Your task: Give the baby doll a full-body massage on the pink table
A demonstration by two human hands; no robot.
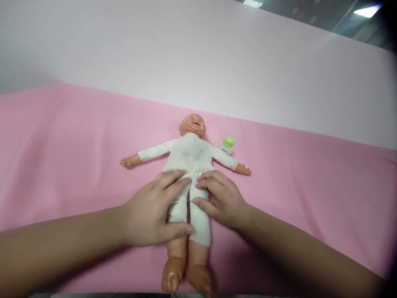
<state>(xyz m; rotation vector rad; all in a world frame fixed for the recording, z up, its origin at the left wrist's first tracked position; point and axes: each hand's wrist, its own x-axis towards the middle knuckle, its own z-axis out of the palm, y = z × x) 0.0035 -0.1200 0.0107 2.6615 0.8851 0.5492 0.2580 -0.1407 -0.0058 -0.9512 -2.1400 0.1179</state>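
Note:
A baby doll [195, 155] lies on its back with its head away from me and its arms spread wide. White cloth covers its trunk, upper arms and thighs; its plastic head, hands and lower legs are bare. My left hand [155, 209] rests over the doll's hip and thigh on the left, fingers apart and thumb stretched across the leg. On the other thigh lies my right hand [225, 198], its fingers slightly bent and spread. Neither hand grips anything. Beside the doll's arm on the right is a small bottle [228, 145] with a green cap, partly hidden by that arm.
Pink cloth [77, 165] covers the surface under the doll, with some soft creases. A pale wall [186, 54] rises behind it. At the top right, a dark glass pane [310, 16] shows reflected lights.

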